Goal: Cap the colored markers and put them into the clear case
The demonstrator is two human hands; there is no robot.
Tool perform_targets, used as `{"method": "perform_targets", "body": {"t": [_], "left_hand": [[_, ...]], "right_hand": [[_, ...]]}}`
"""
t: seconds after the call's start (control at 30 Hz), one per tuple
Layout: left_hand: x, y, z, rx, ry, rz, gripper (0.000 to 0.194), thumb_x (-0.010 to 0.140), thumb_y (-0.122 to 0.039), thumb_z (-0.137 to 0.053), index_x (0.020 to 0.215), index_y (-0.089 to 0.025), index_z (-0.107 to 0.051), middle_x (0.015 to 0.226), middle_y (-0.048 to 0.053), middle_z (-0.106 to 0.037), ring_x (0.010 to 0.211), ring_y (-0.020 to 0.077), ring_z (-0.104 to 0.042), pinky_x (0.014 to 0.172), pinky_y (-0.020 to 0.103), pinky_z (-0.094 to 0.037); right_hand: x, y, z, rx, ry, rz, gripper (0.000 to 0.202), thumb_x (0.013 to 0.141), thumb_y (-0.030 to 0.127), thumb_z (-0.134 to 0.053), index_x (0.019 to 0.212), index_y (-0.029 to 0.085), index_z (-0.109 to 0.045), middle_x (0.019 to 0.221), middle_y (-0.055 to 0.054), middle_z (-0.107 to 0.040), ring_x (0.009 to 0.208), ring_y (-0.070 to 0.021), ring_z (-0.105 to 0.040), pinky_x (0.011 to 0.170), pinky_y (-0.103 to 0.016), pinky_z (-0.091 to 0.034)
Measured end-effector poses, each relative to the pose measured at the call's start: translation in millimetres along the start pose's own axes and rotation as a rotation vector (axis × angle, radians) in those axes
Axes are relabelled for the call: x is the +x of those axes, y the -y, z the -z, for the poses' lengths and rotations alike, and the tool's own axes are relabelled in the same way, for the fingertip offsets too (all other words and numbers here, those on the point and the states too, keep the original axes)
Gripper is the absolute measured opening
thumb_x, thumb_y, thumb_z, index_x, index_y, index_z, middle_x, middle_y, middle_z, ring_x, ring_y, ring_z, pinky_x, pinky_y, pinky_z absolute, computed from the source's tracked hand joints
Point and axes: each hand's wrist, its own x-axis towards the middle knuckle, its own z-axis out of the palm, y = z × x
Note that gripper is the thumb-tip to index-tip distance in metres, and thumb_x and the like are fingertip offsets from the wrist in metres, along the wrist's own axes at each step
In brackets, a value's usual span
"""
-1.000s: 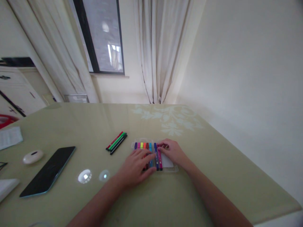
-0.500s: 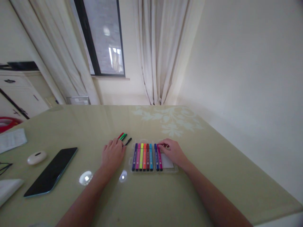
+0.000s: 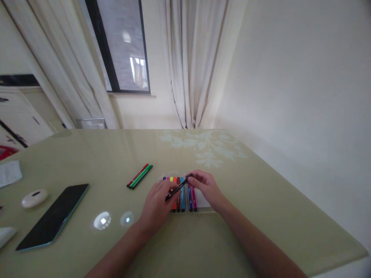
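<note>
A black marker (image 3: 179, 186) is held slanted over the clear plastic marker case (image 3: 206, 210). Its lower left end is gripped by my left hand (image 3: 158, 199), and its upper right end is pinched by my right hand (image 3: 207, 187). Below it, several coloured markers stand side by side in the left half of the case, partly hidden by my left hand. A dark blue marker (image 3: 190, 199) and a magenta marker (image 3: 194, 199) lie in the right half, beside a white area. Farther left, a red marker (image 3: 137, 175) and green markers (image 3: 142, 176) lie together on the table.
A dark tablet or phone (image 3: 53, 216) lies at the left of the glossy table (image 3: 185, 247), near a small white oval case (image 3: 34, 198). A folded white paper or cloth (image 3: 10, 172) is at the far left. A wall (image 3: 304, 96) borders the right side.
My left hand has moved right, carrying the black marker from beside the red and green ones to above the case. My right hand now holds its other end. The view has shifted slightly.
</note>
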Motion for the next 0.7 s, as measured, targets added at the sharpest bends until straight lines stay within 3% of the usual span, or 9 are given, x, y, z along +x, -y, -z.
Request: {"method": "perform_targets", "body": {"t": [0.07, 0.2, 0.33, 0.5, 0.7], "left_hand": [[-1.5, 0.8, -1.0, 0.007, 0.040, -0.034, 0.015, 0.100, -0.034, -0.059, 0.110, -0.024, -0.064, 0.101, 0.004, -0.072, 0.093, 0.0214, -0.066, 0.084, 0.036, -0.053], [-5.8, -3.2, -3.8, 0.086, 0.256, -0.198, 0.048, 0.099, -0.038, -0.062, 0.143, -0.024, -0.050, 0.136, 0.010, -0.066, 0.122, 0.0261, -0.061, 0.103, 0.044, -0.049], [-9.4, -10.4, -6.3, 0.170, 0.441, -0.318, 0.056, 0.099, -0.037, -0.061, 0.151, -0.030, -0.044, 0.154, 0.007, -0.053, 0.139, 0.0276, -0.050, 0.115, 0.048, -0.040], [-9.2, -9.1, -5.5, 0.180, 0.446, -0.287, 0.042, 0.100, -0.033, -0.058, 0.143, -0.031, -0.055, 0.150, 0.006, -0.057, 0.135, 0.0254, -0.053, 0.115, 0.047, -0.040], [-7.1, -10.4, -1.1, 0.183, 0.449, -0.292, 0.042, 0.100, -0.033, -0.058, 0.142, -0.029, -0.056, 0.147, 0.007, -0.059, 0.133, 0.0261, -0.055, 0.112, 0.047, -0.042]], "right_hand": [[1.3, 1.0, 2.7, 0.009, -0.072, 0.000, 0.034, 0.084, 0.047, -0.075, 0.103, 0.020, -0.076, 0.086, -0.003, -0.072, 0.079, -0.0171, -0.065, 0.076, -0.030, -0.052], [8.0, 1.5, 22.7, -0.022, -0.257, 0.031, 0.041, 0.086, 0.046, -0.068, 0.117, 0.020, -0.075, 0.083, -0.004, -0.070, 0.073, -0.0167, -0.062, 0.069, -0.030, -0.051], [14.6, -2.9, 47.4, -0.180, -0.217, -0.039, 0.037, 0.082, 0.041, -0.069, 0.109, 0.017, -0.076, 0.077, -0.003, -0.068, 0.068, -0.0157, -0.060, 0.065, -0.029, -0.050], [15.4, -14.1, 49.1, -0.376, -0.080, -0.086, 0.031, 0.083, 0.037, -0.068, 0.105, 0.017, -0.076, 0.077, -0.002, -0.072, 0.071, -0.0167, -0.064, 0.069, -0.030, -0.053], [14.1, -13.3, 41.1, -0.323, -0.132, -0.050, 0.030, 0.083, 0.038, -0.068, 0.103, 0.016, -0.074, 0.078, -0.003, -0.072, 0.073, -0.0178, -0.067, 0.072, -0.032, -0.056]]}}
